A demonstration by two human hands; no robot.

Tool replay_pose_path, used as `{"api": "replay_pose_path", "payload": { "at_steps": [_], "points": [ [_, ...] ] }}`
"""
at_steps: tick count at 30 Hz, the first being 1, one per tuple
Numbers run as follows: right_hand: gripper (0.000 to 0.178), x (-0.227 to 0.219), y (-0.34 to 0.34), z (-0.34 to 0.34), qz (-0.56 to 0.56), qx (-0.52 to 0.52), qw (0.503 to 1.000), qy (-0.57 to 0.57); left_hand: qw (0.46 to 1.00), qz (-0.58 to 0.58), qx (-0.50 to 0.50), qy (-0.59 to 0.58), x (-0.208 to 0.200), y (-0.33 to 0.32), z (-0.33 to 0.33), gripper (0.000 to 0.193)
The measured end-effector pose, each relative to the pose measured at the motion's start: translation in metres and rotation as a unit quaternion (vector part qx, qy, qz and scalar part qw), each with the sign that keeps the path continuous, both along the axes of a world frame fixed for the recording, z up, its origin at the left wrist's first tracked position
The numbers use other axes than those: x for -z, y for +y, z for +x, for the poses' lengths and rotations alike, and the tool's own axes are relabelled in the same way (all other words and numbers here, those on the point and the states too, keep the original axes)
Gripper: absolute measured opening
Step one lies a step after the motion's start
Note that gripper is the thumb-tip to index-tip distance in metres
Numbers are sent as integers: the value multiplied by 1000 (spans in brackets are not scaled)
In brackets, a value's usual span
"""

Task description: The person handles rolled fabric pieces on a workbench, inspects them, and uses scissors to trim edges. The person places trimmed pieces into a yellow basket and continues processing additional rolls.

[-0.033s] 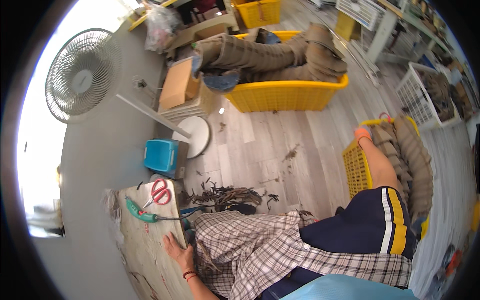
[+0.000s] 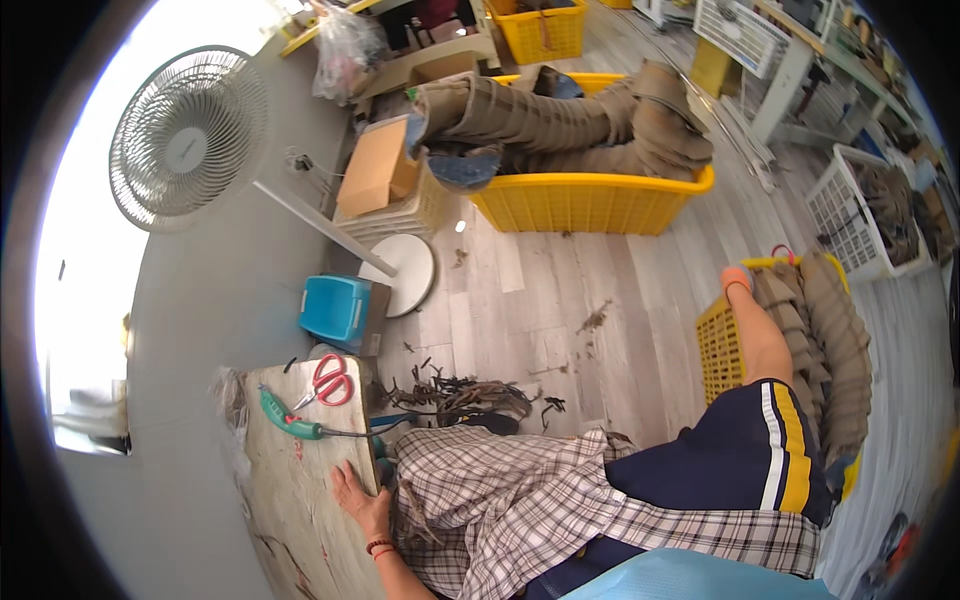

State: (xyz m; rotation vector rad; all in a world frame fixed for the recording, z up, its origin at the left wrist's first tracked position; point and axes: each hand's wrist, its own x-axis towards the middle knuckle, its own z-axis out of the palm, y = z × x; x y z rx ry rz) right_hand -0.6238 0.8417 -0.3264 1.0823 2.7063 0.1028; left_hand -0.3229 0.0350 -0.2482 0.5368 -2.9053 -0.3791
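My left hand lies flat on the near right edge of a worn wooden tabletop, fingers stretched out, holding nothing. A beaded bracelet circles its wrist. Farther along the same top rest red-handled scissors and a green-handled corded tool, its dark cord running off the edge to the right. Neither touches the hand. A checked apron or cloth covers my lap, with a few dark strips lying on it. My right hand is out of view.
Dark scraps litter the floor beside the table. A large yellow crate holds brown layered rolls; another yellow basket with similar pieces stands beside my leg. A standing fan and blue bin are at left.
The whole view has shifted slightly, so the fan, crates and table things sit a little farther right and mostly lower. The left hand keeps its place on the table edge.
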Motion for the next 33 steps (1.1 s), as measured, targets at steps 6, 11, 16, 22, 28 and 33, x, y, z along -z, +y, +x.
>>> {"api": "replay_pose_path", "payload": {
  "at_steps": [6,11,16,22,28,33],
  "points": [
    [25,38,62,6,127,-26,988,-86,999,-3,7,33,20,1,-7,89],
    [30,45,-5,22,172,-172,928,-284,1000,-9,-2,23,2,3,0,88],
    [31,63,-42,45,151,-203,955,-154,1000,-6,-2,30,5,7,-2,87],
    [37,5,-165,55,6,-92,994,-67,999,-15,-18,32,-4,10,2,88],
    [34,2,-225,59,-55,-218,974,-13,1000,11,-18,19,-5,12,-1,88],
    [40,-46,-324,57,-91,-236,965,-65,999,15,-33,5,-9,11,2,90]
  ]
}}
